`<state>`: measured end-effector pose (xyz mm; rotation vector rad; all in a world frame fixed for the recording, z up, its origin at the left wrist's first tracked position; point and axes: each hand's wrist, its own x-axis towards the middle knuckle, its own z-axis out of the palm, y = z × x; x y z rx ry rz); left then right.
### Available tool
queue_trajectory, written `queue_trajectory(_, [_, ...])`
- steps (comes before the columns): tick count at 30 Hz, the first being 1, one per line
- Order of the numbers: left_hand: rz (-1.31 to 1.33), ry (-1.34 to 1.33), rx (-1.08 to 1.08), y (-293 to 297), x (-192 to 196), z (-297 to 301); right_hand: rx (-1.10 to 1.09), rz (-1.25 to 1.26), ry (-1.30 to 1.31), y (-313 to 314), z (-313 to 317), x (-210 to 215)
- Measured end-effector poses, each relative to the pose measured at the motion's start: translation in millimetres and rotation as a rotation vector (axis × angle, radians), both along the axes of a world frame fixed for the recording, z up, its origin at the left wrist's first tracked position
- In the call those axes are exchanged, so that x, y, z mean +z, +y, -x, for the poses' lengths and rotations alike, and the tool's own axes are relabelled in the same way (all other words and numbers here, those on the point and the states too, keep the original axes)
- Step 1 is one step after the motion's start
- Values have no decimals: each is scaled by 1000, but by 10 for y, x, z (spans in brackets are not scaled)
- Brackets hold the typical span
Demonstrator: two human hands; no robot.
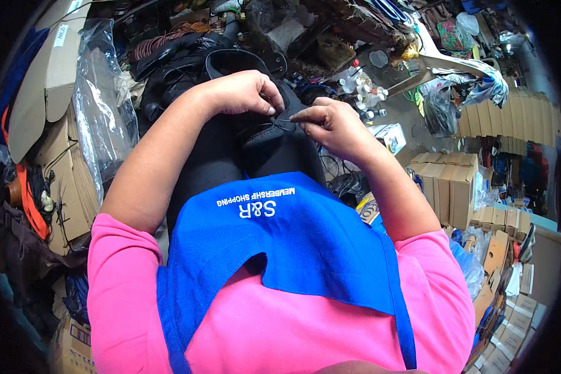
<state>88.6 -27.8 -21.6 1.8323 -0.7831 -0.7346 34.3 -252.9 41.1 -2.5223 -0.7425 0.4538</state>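
A black boot or shoe (262,136) rests across my dark-trousered lap, toe toward me. My left hand (246,93) lies over its opening, fingers curled down and closed; what they pinch is hidden. On the other side, my right hand (331,124) pinches the end of a thin dark lace or cord (285,119) between thumb and forefinger. The cord runs short and nearly straight above the shoe's front toward my left fingertips. A blue apron (330,230) covers my front and upper lap.
More black footwear (168,81) is heaped beyond my left forearm. Small bottles (363,90) stand on the far right. Cardboard boxes (445,187) are stacked at the right, and cardboard sheets (68,168) with clear plastic lean at the left. Scraps clutter the far side.
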Motion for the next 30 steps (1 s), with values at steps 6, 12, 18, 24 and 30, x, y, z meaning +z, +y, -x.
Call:
queue_trajectory(6, [27,-30,5,16,-32,1,8,54,12,105,-20,25])
queue_trajectory(12, [14,60,14,8,-32,-19,-178,-251,334,-19,-103,-200])
queue_trajectory(18, [8,50,18,-3,-61,-6,105,53,73,190,-202,30])
queue_trajectory(24, [-8,-117,28,25,-89,33,68,-47,262,49,-258,-110])
queue_trajectory(30, [-9,-238,-17,32,-101,36,-51,-287,646,-173,-321,-324])
